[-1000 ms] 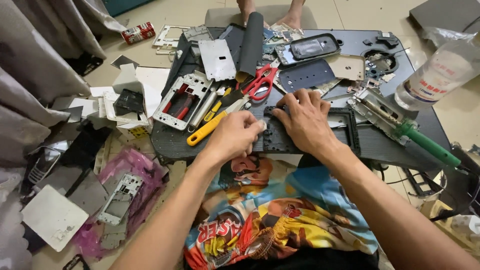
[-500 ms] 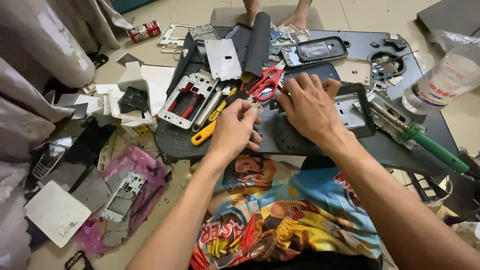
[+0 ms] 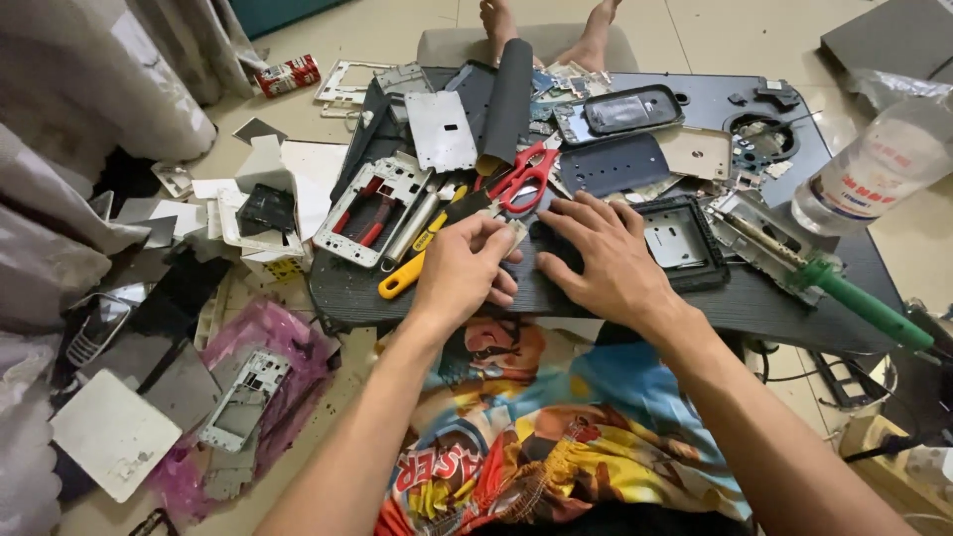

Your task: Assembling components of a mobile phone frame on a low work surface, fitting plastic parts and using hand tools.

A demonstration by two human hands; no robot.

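Note:
My left hand (image 3: 462,270) rests on the front of the black low table (image 3: 754,308). Its thumb and fingers are pinched on a small pale part (image 3: 515,231), just below the red-handled scissors (image 3: 523,177). Close beside it, my right hand (image 3: 606,260) lies flat with fingers spread on a dark flat panel (image 3: 548,248). A black rectangular phone frame (image 3: 683,238) sits right of that hand. A yellow-handled screwdriver (image 3: 409,275) lies left of my left hand.
A green-handled soldering iron (image 3: 862,303) and a plastic bottle (image 3: 879,169) are at the table's right. Phone shells, a metal plate (image 3: 445,129) and a dark rolled tube (image 3: 507,89) crowd the back. A pink bag (image 3: 260,333) and loose parts cover the floor at left. Someone's bare feet (image 3: 546,25) are beyond the table.
Both hands stay together at the table's front edge. My left fingers have drawn in to pinch the small pale part; the right hand has spread flatter on the dark panel.

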